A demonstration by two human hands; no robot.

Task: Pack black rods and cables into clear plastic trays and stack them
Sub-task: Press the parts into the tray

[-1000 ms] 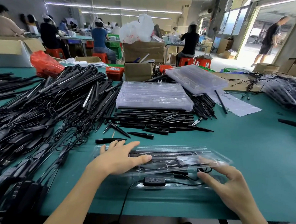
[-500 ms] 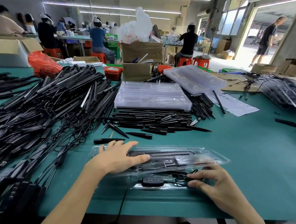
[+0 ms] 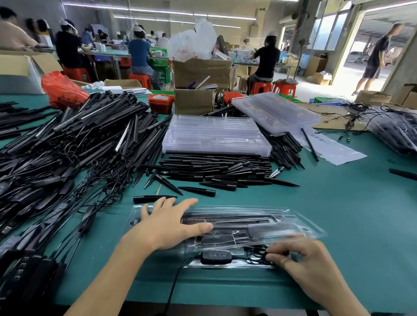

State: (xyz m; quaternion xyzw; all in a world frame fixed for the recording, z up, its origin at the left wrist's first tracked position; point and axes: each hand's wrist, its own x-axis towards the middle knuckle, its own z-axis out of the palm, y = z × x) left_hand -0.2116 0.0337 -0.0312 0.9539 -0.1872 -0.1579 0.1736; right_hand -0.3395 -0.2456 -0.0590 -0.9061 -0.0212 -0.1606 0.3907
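Since a second ago my right hand has come in from the tray's right end to its near edge, its grip now pinched on the coiled cable, while my left hand has stayed flat, grip wide, fingers straight, pressing the left part of the clear tray. I see the green tabletop carrying a big heap of black rods and cables on the left, then a stack of empty clear trays at the middle with a second stack tilted behind it. Filled trays lie far right. Loose black spikes lie between the stack and my tray. My tray sits at the near edge, holding black rods in its long compartments; the cable's controller lies in the near channel.
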